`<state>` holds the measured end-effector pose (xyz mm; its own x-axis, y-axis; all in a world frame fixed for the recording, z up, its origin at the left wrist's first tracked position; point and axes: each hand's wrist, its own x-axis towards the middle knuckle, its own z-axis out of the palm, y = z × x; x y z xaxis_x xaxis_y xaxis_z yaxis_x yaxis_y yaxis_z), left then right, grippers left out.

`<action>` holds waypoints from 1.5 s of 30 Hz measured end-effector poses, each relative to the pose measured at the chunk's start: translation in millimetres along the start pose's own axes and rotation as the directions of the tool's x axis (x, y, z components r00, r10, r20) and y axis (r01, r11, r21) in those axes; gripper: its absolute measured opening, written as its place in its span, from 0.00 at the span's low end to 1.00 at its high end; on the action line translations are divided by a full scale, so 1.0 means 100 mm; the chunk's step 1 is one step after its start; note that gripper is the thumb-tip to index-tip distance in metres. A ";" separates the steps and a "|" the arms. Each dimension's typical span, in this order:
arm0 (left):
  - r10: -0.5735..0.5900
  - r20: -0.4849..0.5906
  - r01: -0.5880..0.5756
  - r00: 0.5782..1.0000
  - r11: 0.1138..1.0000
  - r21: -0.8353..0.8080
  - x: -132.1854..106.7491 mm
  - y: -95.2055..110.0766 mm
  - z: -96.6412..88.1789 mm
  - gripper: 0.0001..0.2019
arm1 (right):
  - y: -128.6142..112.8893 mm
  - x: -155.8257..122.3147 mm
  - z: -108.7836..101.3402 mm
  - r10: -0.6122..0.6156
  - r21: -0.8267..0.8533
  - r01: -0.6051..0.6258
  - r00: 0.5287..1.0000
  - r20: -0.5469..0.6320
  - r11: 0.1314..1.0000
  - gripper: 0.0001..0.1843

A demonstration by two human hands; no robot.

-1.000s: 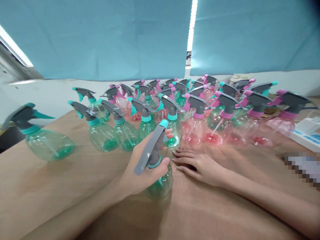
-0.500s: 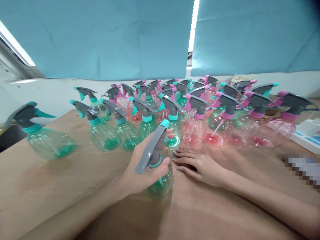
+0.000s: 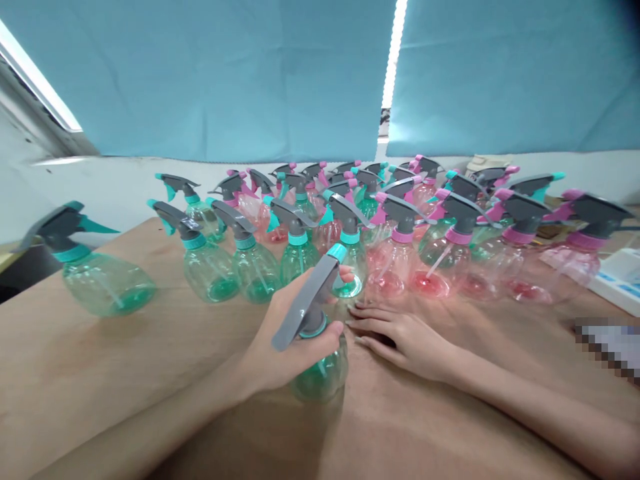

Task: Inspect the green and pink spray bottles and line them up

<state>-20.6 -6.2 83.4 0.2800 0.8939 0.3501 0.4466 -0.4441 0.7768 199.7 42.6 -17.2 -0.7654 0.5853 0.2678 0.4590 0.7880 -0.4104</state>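
Note:
A green see-through spray bottle (image 3: pixel 321 379) with a grey trigger head and turquoise nozzle is at the front middle. My left hand (image 3: pixel 283 340) is wrapped round its neck, the thumb on the near side; some fingers are hidden behind the head. The bottle leans slightly, its nozzle pointing away to the right. Just right of it my right hand (image 3: pixel 413 339) rests palm down on the wooden table (image 3: pixel 430 427), fingers stretched out and holding nothing. Closest beyond the hands are a green spray bottle (image 3: pixel 349 257) and a pink spray bottle (image 3: pixel 393 263).
Several green and pink spray bottles stand in rows across the back. One green spray bottle (image 3: pixel 107 283) sits apart at the left. At the right lie a white-and-blue object (image 3: pixel 617 283) and a pixelated item (image 3: pixel 610 343). A blue curtain (image 3: pixel 225 80) hangs behind.
The view has shifted a little, so the background things appear slightly further right. My left hand keeps its grip on the spray bottle, and my right hand stays flat on the table.

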 end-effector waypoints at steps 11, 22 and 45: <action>0.011 0.007 -0.012 1.000 0.998 0.058 -0.01 0.03 -0.03 0.21 | 0.00 0.00 0.00 -0.008 0.018 0.008 1.000 -0.017 1.000 0.19; 0.003 -0.030 -0.004 1.000 1.000 -0.016 -0.02 0.06 -0.04 0.15 | 0.01 0.00 0.00 -0.007 0.013 0.007 1.000 0.002 1.000 0.19; 0.019 0.022 -0.020 1.000 0.999 0.027 -0.02 -0.04 -0.03 0.27 | -0.01 0.00 -0.01 -0.012 -0.001 0.012 1.000 -0.001 1.000 0.20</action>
<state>-25.5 -6.4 80.8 0.3074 0.8836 0.3531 0.4640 -0.4632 0.7551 200.1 42.3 -16.1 -0.7704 0.5760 0.2733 0.4504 0.7951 -0.4061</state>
